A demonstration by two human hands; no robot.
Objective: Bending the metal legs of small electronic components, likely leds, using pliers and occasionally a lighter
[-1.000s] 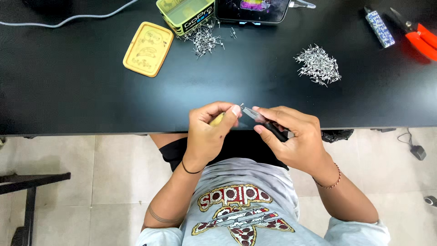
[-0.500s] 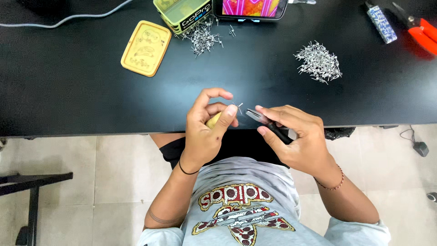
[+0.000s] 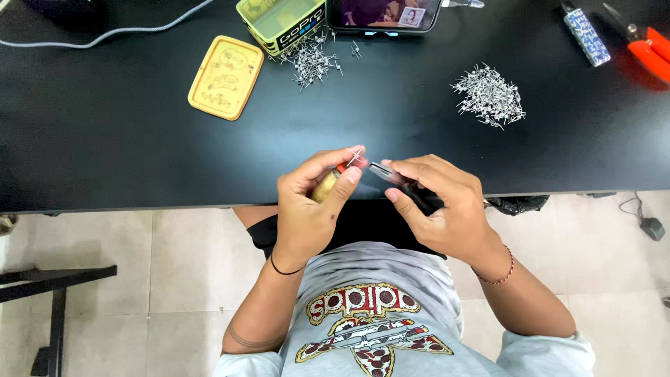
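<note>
My left hand (image 3: 312,202) pinches a tiny metal wire piece (image 3: 356,156) between thumb and forefinger, with a small yellow-and-red object (image 3: 326,183) tucked in the palm. My right hand (image 3: 440,206) grips black-handled pliers (image 3: 391,174), whose tip points left and nearly touches the wire piece. Both hands hover at the near edge of the black table (image 3: 125,139), above my lap.
A pile of small metal pieces (image 3: 490,95) lies at the right, another pile (image 3: 312,59) by a green tin (image 3: 279,21). A yellow lid (image 3: 225,77), a phone (image 3: 384,14), a blue lighter (image 3: 583,26), orange cutters (image 3: 649,52) and a grey cable (image 3: 105,35) sit further back.
My left fingers have shifted, lifting the wire piece up between thumb and forefinger. The pliers tip stays close to it. The view moved slightly.
</note>
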